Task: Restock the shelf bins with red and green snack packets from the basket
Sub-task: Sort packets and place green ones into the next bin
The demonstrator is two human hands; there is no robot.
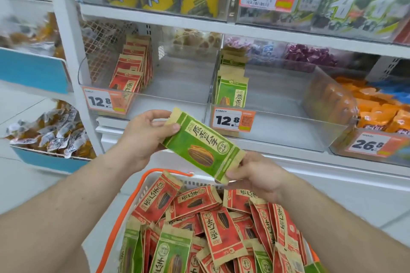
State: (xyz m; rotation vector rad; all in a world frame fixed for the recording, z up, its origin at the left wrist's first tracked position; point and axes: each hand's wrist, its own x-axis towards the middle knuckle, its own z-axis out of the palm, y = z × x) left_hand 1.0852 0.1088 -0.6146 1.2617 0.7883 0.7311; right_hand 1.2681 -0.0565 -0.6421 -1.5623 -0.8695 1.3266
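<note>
green packet (203,145), long axis upper-left to lower-right

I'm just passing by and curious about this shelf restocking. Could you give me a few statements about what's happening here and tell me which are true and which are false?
1. Both hands hold one green packet. True: the left hand pinches its top end and the right hand its bottom end.
2. The basket holds only green packets. False: most packets in it are red, with a few green.
3. The left clear bin holds red packets. True.
4. The right clear bin is packed full. False: only a short row of green packets stands at its left side.
5. The basket has a blue rim. False: it is orange.
</note>
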